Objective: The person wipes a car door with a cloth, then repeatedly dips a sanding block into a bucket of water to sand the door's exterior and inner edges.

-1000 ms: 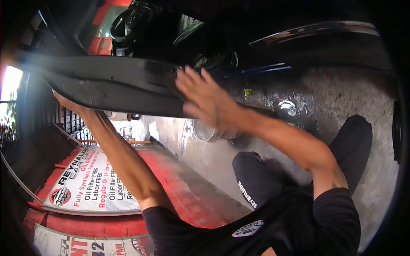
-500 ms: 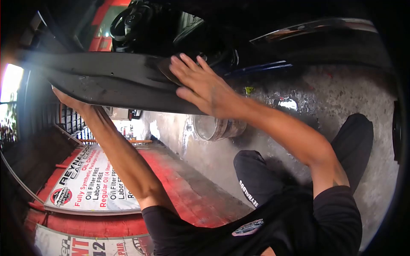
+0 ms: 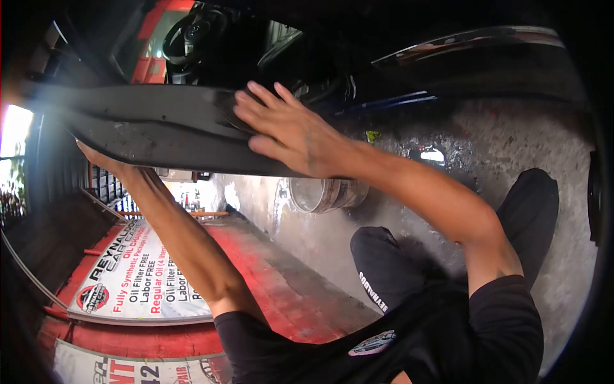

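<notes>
A long, dark grey car body panel (image 3: 179,137) stretches across the upper left of the head view, with a ridge along it and small holes. My left hand (image 3: 105,159) supports its lower edge near the left end; the fingers are hidden behind the panel. My right hand (image 3: 291,137) lies against the panel's right part, fingers stretched out and slightly spread. Beneath those fingers is a thin dark sheet, seemingly sandpaper (image 3: 228,110), pressed to the panel's surface. Most of the sheet is covered by the hand.
A dark car (image 3: 473,70) stands behind the panel, its steering wheel (image 3: 192,35) visible. On the wet concrete floor sits a whitish bucket (image 3: 313,194). A printed sign (image 3: 141,281) hangs on the red wall at lower left. A yellow-green scrap (image 3: 373,136) lies on the floor.
My right hand has slid left along the panel with the dark sheet under it. The panel has dipped slightly, and my left hand has lowered a little with it.
</notes>
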Motion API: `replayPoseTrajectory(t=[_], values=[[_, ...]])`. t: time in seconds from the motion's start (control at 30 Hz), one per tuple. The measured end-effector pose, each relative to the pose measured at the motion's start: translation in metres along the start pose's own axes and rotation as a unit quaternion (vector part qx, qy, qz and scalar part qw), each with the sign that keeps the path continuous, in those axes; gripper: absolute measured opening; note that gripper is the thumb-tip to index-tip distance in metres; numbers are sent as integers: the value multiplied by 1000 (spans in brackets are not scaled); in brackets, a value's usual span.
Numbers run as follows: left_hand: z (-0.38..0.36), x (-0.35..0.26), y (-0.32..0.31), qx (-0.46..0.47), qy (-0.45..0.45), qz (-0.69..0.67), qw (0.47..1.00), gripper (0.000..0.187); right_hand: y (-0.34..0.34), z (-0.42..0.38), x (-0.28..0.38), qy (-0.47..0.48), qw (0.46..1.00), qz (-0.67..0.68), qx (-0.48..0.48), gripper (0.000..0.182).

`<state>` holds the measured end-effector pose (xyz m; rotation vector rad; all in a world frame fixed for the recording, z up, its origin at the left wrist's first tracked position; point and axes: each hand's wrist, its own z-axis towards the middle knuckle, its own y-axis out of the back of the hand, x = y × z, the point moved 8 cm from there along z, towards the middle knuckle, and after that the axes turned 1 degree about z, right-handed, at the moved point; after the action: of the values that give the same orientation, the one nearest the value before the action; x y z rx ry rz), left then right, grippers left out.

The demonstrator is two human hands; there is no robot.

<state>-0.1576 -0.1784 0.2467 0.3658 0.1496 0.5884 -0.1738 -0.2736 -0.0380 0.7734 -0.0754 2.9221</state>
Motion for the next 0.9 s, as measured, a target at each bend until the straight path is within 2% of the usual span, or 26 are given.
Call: replayPoseTrajectory(t=[0.1,0.17,0.33,0.4,0.43,0.5,0.63,0.67,0.7,0.73,0.77,0.8,0.83,0.9], values=[[1,2,5,-3,-20,-19,1000,25,-4,-17,-3,8,1000,18,-11,64],[1,-4,6,-13,-15,-1,1000,25,-5,-43,-4,-39,999,-29,14,63],[2,-1,2,7,-10,51,999,24,2,-16,-5,-42,996,-76,-32,63],[4,-2,-1,14,-73,111,991,25,-9,-34,-2,-47,997,-58,-36,62],[6,-3,-1,11,-77,108,991,25,-11,-38,-2,-50,997,-43,-39,61],[2,3,2,-4,38,-53,998,25,-4,-31,4,-38,997,-58,-41,62],[9,14,11,-20,51,-36,998,26,-1,-18,2,-66,997,-16,-48,64],[9,-2,9,-5,-53,70,996,27,-7,-28,6,-62,997,-28,-41,63],[7,-16,3,6,-156,173,973,27,-9,-34,6,-57,997,-44,-33,61],[4,-14,6,3,-154,172,973,27,-10,-36,6,-40,998,-46,-35,62],[2,-7,10,-5,-44,42,998,27,-7,-30,8,-42,998,-43,-34,62],[0,6,8,-13,64,-92,994,27,3,-16,4,-54,997,-31,-36,64],[0,9,9,-11,66,-90,994,27,8,-8,0,-67,997,-18,-37,66],[4,4,11,-10,-6,18,1000,27,1,-16,3,-68,996,-6,-53,65]])
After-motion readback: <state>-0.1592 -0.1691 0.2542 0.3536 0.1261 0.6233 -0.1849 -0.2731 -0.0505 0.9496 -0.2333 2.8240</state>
